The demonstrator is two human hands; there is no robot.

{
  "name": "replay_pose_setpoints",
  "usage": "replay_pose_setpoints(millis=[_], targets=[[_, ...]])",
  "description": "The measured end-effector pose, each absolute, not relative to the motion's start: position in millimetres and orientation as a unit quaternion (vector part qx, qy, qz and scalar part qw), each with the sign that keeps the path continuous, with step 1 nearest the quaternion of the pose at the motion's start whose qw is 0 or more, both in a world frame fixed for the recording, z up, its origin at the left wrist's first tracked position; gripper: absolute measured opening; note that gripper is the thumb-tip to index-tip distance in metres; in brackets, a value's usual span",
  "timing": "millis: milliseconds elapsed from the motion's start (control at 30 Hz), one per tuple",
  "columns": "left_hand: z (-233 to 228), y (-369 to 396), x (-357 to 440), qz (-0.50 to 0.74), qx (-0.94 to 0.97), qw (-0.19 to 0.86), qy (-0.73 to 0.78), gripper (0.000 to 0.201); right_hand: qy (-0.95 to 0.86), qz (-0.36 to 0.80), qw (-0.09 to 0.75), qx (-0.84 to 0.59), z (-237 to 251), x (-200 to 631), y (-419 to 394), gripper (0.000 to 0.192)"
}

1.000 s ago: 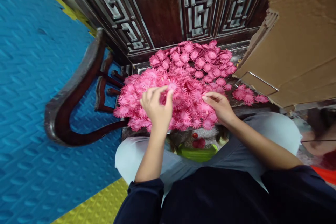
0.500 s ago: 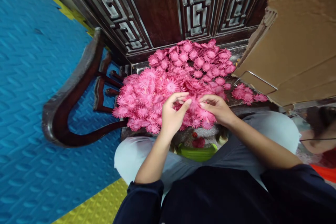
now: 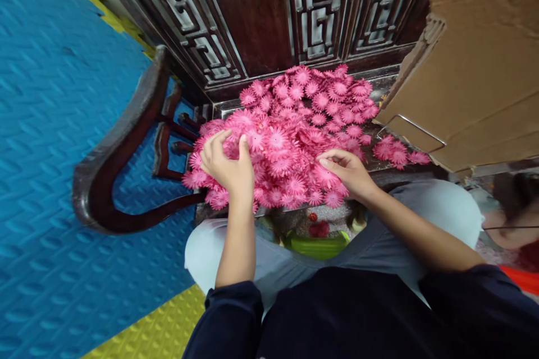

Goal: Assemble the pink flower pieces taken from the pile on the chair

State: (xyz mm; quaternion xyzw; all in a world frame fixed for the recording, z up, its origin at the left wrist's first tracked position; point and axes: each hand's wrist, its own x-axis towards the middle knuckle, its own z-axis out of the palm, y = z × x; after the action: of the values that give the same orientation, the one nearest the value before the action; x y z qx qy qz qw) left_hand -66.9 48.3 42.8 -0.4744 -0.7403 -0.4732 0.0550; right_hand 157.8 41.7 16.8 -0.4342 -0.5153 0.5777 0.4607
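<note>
Blue foam floor mats (image 3: 54, 140) with a zigzag texture fill the left side, with yellow mats (image 3: 155, 331) at the near edge and far corner. Ahead of me stands a dark wooden cabinet (image 3: 252, 17) with carved fretwork panels, and to my right a torn cardboard box (image 3: 475, 67) leans in, a thin wire handle (image 3: 410, 126) along its lower edge. A curved dark wooden chair arm (image 3: 118, 146) loops out on the left. I sit with my knees in pale trousers (image 3: 429, 207) and dark sleeves (image 3: 231, 314) toward the bottom. On the dark tabletop (image 3: 381, 87) in front of me lies a heap of pink flower heads (image 3: 295, 123), piled against the cabinet, with a few loose pink flowers (image 3: 396, 151) just beside the box. My left hand (image 3: 225, 162) rests on the left part of the heap, fingers bent and its grip pinching at a bloom between thumb and fingertips. My right hand (image 3: 347, 171) sits at the near right edge of the heap, fingers curled together on the flowers; whether it actually holds one I cannot tell. Between my knees shows something green (image 3: 318, 245) with small red bits (image 3: 319, 229). I see no readable writing or label anywhere.
</note>
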Motion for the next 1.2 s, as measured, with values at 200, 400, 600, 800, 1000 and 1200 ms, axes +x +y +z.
replay_pose_setpoints(millis=[200,400,600,800,1000,1200], targets=[[59,26,-29,-0.464,-0.597,-0.016,-0.654,0.016,-0.515,0.578,0.461,-0.433,16,157,42,0.016],[60,8,5,-0.392,-0.656,-0.26,-0.59,0.028,-0.503,0.584,0.479,-0.42,23,158,39,0.021],[53,10,9,-0.454,-0.571,-0.438,-0.526,0.021,-0.519,0.592,0.48,-0.386,27,161,37,0.025],[49,8,9,-0.5,-0.585,-0.317,-0.555,0.017,-0.537,0.573,0.493,-0.376,27,160,37,0.027],[51,9,2,-0.482,-0.669,-0.217,-0.522,0.007,-0.593,0.465,0.552,-0.358,24,162,36,0.007],[56,12,-2,-0.481,-0.714,-0.168,-0.48,0.008,-0.658,0.349,0.565,-0.354,25,166,35,0.007]])
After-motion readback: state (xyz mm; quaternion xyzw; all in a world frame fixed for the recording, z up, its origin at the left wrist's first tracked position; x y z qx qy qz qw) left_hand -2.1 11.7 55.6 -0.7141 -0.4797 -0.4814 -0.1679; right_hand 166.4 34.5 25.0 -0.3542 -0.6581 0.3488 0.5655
